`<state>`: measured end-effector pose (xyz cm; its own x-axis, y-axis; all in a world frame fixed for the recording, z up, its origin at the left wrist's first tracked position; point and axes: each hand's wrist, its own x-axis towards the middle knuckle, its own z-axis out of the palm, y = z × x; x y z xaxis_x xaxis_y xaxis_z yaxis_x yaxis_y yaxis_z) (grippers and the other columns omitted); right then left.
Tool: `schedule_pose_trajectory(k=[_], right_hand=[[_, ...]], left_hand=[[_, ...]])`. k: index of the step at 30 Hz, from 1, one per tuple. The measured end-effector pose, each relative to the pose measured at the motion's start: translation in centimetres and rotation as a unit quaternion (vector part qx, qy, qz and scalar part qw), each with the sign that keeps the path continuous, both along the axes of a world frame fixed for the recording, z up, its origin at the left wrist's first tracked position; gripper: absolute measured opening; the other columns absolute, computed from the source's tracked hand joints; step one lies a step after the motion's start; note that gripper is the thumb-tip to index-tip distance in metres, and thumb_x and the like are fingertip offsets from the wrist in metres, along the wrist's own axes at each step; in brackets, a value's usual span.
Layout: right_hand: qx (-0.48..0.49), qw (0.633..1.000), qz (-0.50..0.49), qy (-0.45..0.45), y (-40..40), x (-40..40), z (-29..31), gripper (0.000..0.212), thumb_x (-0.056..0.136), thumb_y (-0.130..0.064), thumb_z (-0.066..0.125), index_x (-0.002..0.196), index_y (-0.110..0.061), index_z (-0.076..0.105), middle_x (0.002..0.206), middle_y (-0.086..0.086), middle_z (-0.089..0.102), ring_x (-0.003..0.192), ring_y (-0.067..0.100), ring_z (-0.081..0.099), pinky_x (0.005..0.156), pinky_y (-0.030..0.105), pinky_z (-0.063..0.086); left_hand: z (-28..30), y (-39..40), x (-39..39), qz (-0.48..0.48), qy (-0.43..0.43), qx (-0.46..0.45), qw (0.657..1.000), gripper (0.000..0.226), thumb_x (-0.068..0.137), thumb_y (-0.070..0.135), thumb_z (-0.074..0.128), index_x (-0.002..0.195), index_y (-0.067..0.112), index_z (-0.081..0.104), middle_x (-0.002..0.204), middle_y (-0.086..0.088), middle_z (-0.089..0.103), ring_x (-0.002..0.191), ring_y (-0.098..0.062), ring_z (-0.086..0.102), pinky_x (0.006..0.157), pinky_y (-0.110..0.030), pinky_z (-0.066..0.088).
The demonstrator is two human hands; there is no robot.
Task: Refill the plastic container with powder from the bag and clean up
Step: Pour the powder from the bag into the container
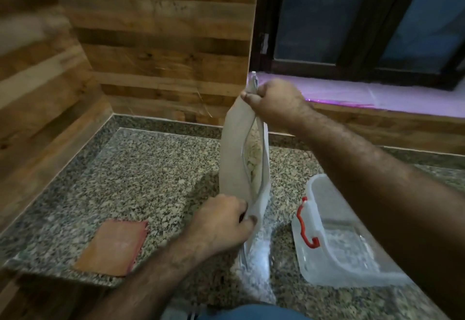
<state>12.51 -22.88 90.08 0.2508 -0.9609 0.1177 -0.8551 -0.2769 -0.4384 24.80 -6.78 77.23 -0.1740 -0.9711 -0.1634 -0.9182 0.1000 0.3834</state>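
Observation:
A tall pale bag stands upright on the granite counter, its mouth held apart so pale lumpy powder shows inside. My right hand pinches the far top corner of the bag. My left hand grips the near edge of the bag's mouth. To the right lies a clear plastic container with a red latch, partly hidden by my right forearm. White powder is spilled on the counter below the bag.
An orange-pink cloth lies flat at the counter's near left. Wood-panelled walls close the left and back. A purple-lit sill runs under a dark window at the right. The counter's front edge drops off at lower left.

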Motion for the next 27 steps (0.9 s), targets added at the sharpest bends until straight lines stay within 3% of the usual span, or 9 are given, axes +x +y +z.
schedule_pose_trajectory(k=[6,9,11,14,16,18,22,25,27], right_hand=[[-0.108,0.991,0.041,-0.072,0.5,-2.4,9.1,0.045,0.104,-0.054,0.057,0.097,-0.014,0.076,0.095,0.006,0.075,0.084,0.019,0.075,0.079,0.038,0.065],[-0.135,0.985,0.058,-0.088,0.1,-3.6,12.7,0.042,0.104,-0.052,0.057,0.098,-0.015,0.077,0.096,0.005,0.074,0.085,0.015,0.073,0.077,0.034,0.064],[-0.152,0.983,0.077,-0.076,0.2,-4.4,14.8,0.040,0.105,-0.051,0.057,0.088,-0.019,0.073,0.093,0.004,0.073,0.078,0.012,0.071,0.065,0.026,0.058],[-0.174,0.976,0.115,-0.067,0.9,-5.3,16.9,0.039,0.105,-0.050,0.056,0.083,-0.021,0.070,0.088,0.000,0.070,0.076,0.009,0.069,0.063,0.021,0.056],[-0.195,0.970,0.132,-0.058,1.7,-6.1,17.8,0.040,0.105,-0.050,0.057,0.073,-0.026,0.063,0.081,-0.005,0.064,0.069,0.006,0.064,0.056,0.017,0.048],[-0.199,0.967,0.144,-0.071,2.1,-7.2,18.3,0.039,0.104,-0.050,0.058,0.072,-0.029,0.062,0.084,-0.006,0.065,0.072,0.006,0.066,0.057,0.015,0.047],[-0.199,0.964,0.167,-0.064,2.8,-10.0,18.8,0.038,0.104,-0.053,0.057,0.078,-0.027,0.067,0.087,-0.003,0.068,0.075,0.008,0.069,0.060,0.019,0.051],[-0.200,0.962,0.176,-0.065,3.6,-11.6,18.4,0.042,0.105,-0.050,0.057,0.069,-0.029,0.060,0.078,-0.008,0.062,0.065,0.003,0.063,0.051,0.009,0.042],[-0.200,0.958,0.189,-0.077,4.0,-12.3,17.8,0.041,0.105,-0.049,0.058,0.068,-0.029,0.059,0.076,-0.007,0.062,0.066,0.005,0.064,0.056,0.013,0.045]], left_hand=[[7.1,-1.8,1.4,0.059,0.194,-0.108,0.973,0.055,0.079,0.079,0.071,0.077,0.023,0.072,0.069,0.007,0.070,0.064,-0.007,0.064,0.058,-0.027,0.050],[10.3,-4.6,1.8,0.115,0.320,-0.215,0.916,0.044,0.095,0.059,0.073,0.080,0.017,0.075,0.073,-0.001,0.074,0.071,-0.023,0.072,0.066,-0.041,0.059],[12.1,-7.3,1.8,0.167,0.398,-0.245,0.868,0.040,0.103,0.048,0.070,0.086,0.012,0.076,0.067,0.004,0.069,0.062,-0.019,0.066,0.061,-0.037,0.053],[13.4,-11.8,1.8,0.234,0.511,-0.200,0.802,0.049,0.105,0.056,0.062,0.104,0.007,0.070,0.073,0.004,0.065,0.051,-0.014,0.050,0.050,-0.027,0.038],[13.3,-13.8,1.6,0.263,0.549,-0.131,0.783,0.062,0.102,0.071,0.055,0.113,0.011,0.069,0.082,0.001,0.065,0.050,-0.015,0.048,0.049,-0.027,0.036],[12.6,-15.0,1.4,0.255,0.576,-0.060,0.774,0.074,0.093,0.085,0.052,0.104,0.013,0.069,0.071,0.003,0.060,0.050,-0.016,0.046,0.049,-0.027,0.036],[12.7,-15.5,0.0,0.155,0.650,-0.057,0.741,0.069,0.088,0.089,0.056,0.090,0.026,0.083,0.087,-0.007,0.058,0.074,-0.023,0.050,0.064,-0.035,0.035],[13.2,-15.2,-1.0,0.123,0.681,-0.078,0.717,0.064,0.099,0.078,0.050,0.128,0.030,0.081,0.135,-0.025,0.068,0.112,-0.038,0.061,0.092,-0.049,0.046],[12.9,-15.2,-1.0,0.137,0.692,-0.078,0.705,0.058,0.107,0.065,0.048,0.140,0.025,0.073,0.151,-0.030,0.054,0.124,-0.041,0.046,0.093,-0.056,0.039]])
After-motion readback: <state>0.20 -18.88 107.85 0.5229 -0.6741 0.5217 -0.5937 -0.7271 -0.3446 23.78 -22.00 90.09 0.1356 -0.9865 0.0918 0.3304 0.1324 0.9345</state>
